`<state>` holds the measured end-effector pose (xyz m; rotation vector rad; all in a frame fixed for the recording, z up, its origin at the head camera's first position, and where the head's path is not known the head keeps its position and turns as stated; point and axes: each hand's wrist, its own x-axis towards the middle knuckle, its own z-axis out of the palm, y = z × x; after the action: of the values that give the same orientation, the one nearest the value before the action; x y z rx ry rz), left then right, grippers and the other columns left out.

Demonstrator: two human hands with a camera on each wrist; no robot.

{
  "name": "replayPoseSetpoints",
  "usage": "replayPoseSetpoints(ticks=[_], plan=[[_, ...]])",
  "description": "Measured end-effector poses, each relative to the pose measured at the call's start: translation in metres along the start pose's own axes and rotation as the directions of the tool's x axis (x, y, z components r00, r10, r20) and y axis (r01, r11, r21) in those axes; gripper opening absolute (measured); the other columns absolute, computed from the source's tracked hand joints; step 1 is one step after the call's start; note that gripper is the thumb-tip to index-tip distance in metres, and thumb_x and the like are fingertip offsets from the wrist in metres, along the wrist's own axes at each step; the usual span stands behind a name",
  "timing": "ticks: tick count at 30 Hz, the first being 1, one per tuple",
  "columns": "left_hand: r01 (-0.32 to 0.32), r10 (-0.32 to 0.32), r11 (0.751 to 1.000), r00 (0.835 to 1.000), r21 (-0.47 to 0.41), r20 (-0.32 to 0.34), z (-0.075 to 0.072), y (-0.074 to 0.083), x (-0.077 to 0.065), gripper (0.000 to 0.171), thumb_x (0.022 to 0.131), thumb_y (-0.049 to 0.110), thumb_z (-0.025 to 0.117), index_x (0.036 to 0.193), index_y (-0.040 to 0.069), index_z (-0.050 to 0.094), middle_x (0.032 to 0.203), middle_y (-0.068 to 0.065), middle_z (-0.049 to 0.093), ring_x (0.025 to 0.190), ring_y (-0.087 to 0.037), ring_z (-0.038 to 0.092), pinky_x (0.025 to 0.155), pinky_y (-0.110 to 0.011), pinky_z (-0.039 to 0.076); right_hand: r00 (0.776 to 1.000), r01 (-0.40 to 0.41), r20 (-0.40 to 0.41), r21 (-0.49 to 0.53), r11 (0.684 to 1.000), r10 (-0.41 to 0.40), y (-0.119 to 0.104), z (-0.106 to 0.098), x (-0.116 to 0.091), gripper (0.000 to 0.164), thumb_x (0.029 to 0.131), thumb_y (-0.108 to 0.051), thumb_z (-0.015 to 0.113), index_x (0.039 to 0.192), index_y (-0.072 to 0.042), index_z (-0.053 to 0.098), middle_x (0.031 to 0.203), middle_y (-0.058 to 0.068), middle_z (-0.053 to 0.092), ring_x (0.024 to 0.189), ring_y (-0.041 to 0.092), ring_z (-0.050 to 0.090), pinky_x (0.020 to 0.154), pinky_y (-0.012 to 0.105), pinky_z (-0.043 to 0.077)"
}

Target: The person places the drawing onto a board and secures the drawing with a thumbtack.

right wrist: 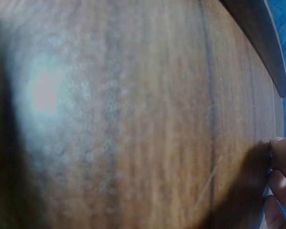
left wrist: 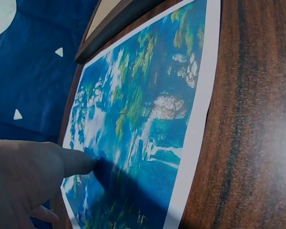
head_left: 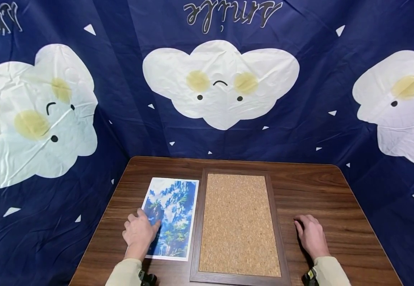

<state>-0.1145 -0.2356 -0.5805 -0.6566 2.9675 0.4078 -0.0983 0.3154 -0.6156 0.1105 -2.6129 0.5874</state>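
My left hand rests at the left side of a printed landscape picture, blue mountains and clouds with a white border. Its thumb lies over the printed surface, and the other fingers are spread at and beyond the left edge. In the left wrist view, the thumb casts a shadow on the print. To the right of the picture lies a cork board in a dark wooden frame. My right hand rests on the table on the board's other side, fingers loosely curled; a small dark spot shows at its fingertips.
The dark wood-grain table has rounded far corners. Navy cloth with white clouds and small triangles hangs behind it and along both sides. The board's raised frame reaches into the right wrist view.
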Motion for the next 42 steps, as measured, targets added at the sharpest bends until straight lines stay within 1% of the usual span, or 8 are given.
replayPoseSetpoints(ticks=[7,12,20,25,29,35,39,42], plan=[[-0.028,0.028,1.0,0.999,-0.007,-0.041,-0.002,-0.003,0.001,0.077,0.093,0.037,0.076,0.137,-0.015,0.04,0.118,-0.044,0.046,0.107,-0.061,0.053,0.078,-0.068,0.05,1.0,0.006,-0.008,-0.005,1.0,-0.006,0.0,0.0,0.0,0.011,0.085,0.004,0.08,0.091,-0.003,0.075,0.088,0.013,0.069,0.088,0.041,0.066,0.076,0.06,0.054],[-0.024,0.022,0.999,0.997,-0.021,-0.079,-0.003,-0.004,0.003,0.063,0.093,0.026,0.076,0.128,-0.016,0.046,0.114,-0.042,0.048,0.105,-0.06,0.055,0.076,-0.067,0.051,1.0,0.013,-0.017,-0.01,1.0,-0.013,0.0,0.0,0.0,0.012,0.084,0.005,0.08,0.09,-0.003,0.075,0.087,0.012,0.069,0.086,0.04,0.067,0.074,0.058,0.055],[-0.012,0.008,0.998,0.998,-0.066,-0.067,-0.006,-0.009,0.003,0.038,0.094,0.011,0.069,0.117,-0.015,0.054,0.107,-0.039,0.05,0.095,-0.056,0.059,0.067,-0.064,0.055,1.0,-0.012,0.003,-0.019,1.0,0.013,0.001,-0.001,-0.002,0.011,0.085,0.004,0.08,0.089,-0.005,0.076,0.086,0.009,0.069,0.085,0.037,0.066,0.074,0.058,0.054],[-0.011,0.006,0.995,0.999,-0.094,-0.053,-0.006,-0.014,0.005,0.027,0.095,0.006,0.065,0.113,-0.013,0.058,0.104,-0.036,0.051,0.087,-0.052,0.063,0.065,-0.062,0.055,1.0,-0.022,0.004,-0.021,1.0,0.022,0.003,0.0,-0.003,0.012,0.085,0.004,0.08,0.09,-0.005,0.076,0.086,0.009,0.068,0.084,0.036,0.066,0.073,0.057,0.054],[-0.013,0.007,0.993,0.999,-0.121,-0.044,-0.007,-0.016,0.006,0.026,0.096,0.005,0.063,0.116,-0.012,0.06,0.107,-0.036,0.052,0.088,-0.053,0.064,0.069,-0.063,0.054,0.999,-0.033,0.002,-0.019,0.999,0.034,0.005,0.0,-0.004,0.012,0.085,0.004,0.079,0.091,-0.005,0.076,0.087,0.009,0.069,0.085,0.035,0.066,0.073,0.057,0.054],[0.006,-0.006,0.985,1.0,-0.171,0.003,-0.009,-0.018,0.009,0.037,0.099,0.005,0.059,0.132,-0.01,0.057,0.115,-0.036,0.056,0.101,-0.054,0.063,0.082,-0.066,0.052,0.999,-0.046,0.002,-0.019,0.999,0.046,0.006,0.001,-0.005,0.011,0.086,0.004,0.079,0.09,-0.006,0.076,0.087,0.008,0.069,0.085,0.035,0.066,0.073,0.058,0.054],[0.017,-0.01,0.978,0.999,-0.207,0.033,-0.012,-0.021,0.011,0.034,0.102,0.006,0.057,0.133,-0.007,0.058,0.115,-0.034,0.064,0.101,-0.052,0.064,0.082,-0.064,0.052,0.999,-0.048,0.002,-0.02,0.999,0.048,0.006,0.002,-0.005,0.012,0.086,0.004,0.079,0.09,-0.006,0.076,0.087,0.007,0.069,0.085,0.035,0.066,0.073,0.057,0.054],[0.005,0.003,0.972,0.999,-0.235,0.035,-0.014,-0.023,0.012,0.029,0.103,0.007,0.056,0.13,-0.004,0.06,0.112,-0.033,0.068,0.099,-0.053,0.065,0.079,-0.063,0.052,0.999,-0.046,0.0,-0.021,0.999,0.046,0.006,0.002,-0.004,0.012,0.086,0.004,0.079,0.09,-0.006,0.076,0.087,0.008,0.069,0.085,0.035,0.066,0.073,0.057,0.054]])
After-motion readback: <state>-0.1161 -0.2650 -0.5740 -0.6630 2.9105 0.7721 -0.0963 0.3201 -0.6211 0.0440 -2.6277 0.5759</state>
